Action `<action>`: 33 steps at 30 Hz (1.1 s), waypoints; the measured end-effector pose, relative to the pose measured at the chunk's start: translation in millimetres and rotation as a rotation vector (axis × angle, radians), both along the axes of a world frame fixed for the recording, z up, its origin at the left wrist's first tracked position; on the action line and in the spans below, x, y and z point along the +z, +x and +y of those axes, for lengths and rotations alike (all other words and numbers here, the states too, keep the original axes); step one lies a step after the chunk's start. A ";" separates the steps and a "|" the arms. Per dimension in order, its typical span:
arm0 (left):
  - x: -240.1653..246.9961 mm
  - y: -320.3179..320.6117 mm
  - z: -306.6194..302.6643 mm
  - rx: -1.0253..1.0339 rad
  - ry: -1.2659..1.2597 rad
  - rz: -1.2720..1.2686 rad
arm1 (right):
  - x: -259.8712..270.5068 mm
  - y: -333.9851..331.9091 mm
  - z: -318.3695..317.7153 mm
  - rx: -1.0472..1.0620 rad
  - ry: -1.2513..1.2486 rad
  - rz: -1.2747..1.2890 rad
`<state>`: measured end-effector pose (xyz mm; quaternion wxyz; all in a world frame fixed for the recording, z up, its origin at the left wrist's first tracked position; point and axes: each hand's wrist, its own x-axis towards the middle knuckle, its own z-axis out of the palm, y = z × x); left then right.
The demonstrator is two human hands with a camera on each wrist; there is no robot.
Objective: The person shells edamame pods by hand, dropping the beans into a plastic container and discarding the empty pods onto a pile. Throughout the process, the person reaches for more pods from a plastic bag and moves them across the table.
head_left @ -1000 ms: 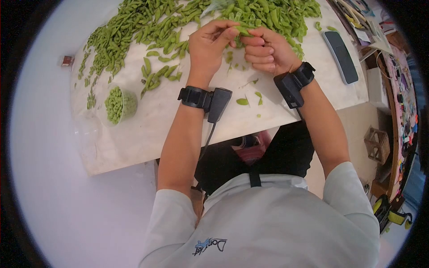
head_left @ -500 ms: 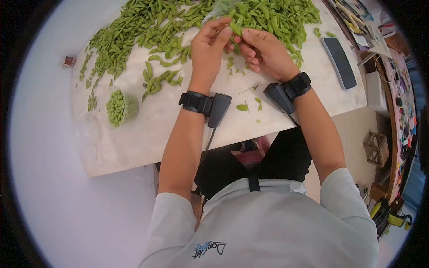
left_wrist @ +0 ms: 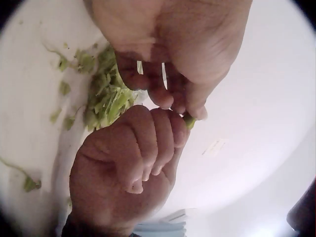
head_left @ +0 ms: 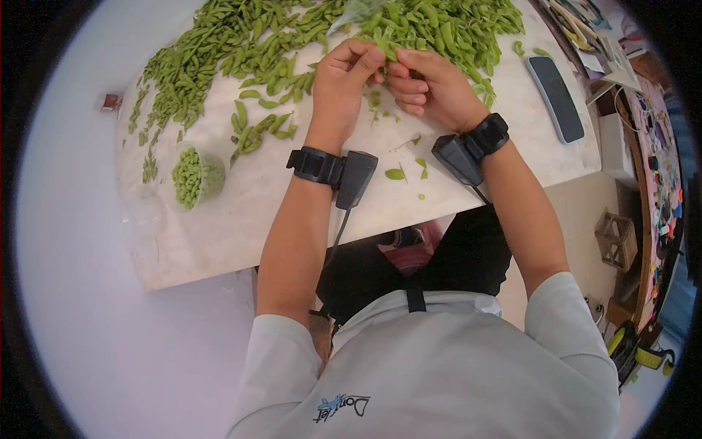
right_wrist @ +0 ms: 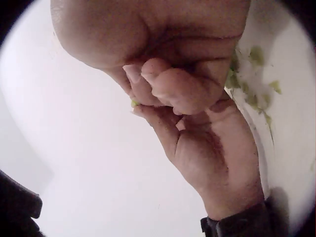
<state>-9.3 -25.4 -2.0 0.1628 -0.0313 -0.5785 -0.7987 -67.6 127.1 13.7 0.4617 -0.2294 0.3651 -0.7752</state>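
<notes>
My left grip (head_left: pixel 345 72) and my right grip (head_left: pixel 431 82) meet knuckle to knuckle over the far half of the table (head_left: pixel 241 227). Between them I pinch one green pod (head_left: pixel 385 50). My left thumb and forefinger are curled onto one end of it, and my right thumb and fingers onto the other, so neither grip is spread. In the left wrist view only the pod's tip shows, poking out green where the fingertips of both grips touch. In the right wrist view a pale sliver of it shows at the same meeting place, and my fingers hide the rest. The pod sits at the near edge of the big heap of pods (head_left: pixel 278 36), which runs along the far side of the table from left to right. I cannot tell whether it touches the heap. On the table just under my wrists lie a few green scraps (head_left: pixel 395 174) and thin stems. A loose cluster of pods (head_left: pixel 259 128) lies to the left of my left forearm. Further left, well apart from my left grip, stands a small clear cup (head_left: pixel 212 175) filled with shelled beans (head_left: pixel 186 172). A dark phone (head_left: pixel 556 99) lies flat near the table's right edge, apart from my right grip. Each wrist wears a black strap with a camera, the left strap (head_left: pixel 316 162) and the right strap (head_left: pixel 488 133).
</notes>
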 end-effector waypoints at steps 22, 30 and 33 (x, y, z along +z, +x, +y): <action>3.3 0.5 1.9 0.051 -0.144 -0.080 | -0.2 -1.9 -2.6 -0.370 0.385 0.670; 1.2 -0.2 1.2 0.059 -0.190 -0.076 | -4.2 -4.4 -2.9 -0.416 0.419 0.739; 2.1 0.4 1.3 0.051 -0.176 -0.065 | -1.2 -2.5 -2.7 -0.441 0.444 0.766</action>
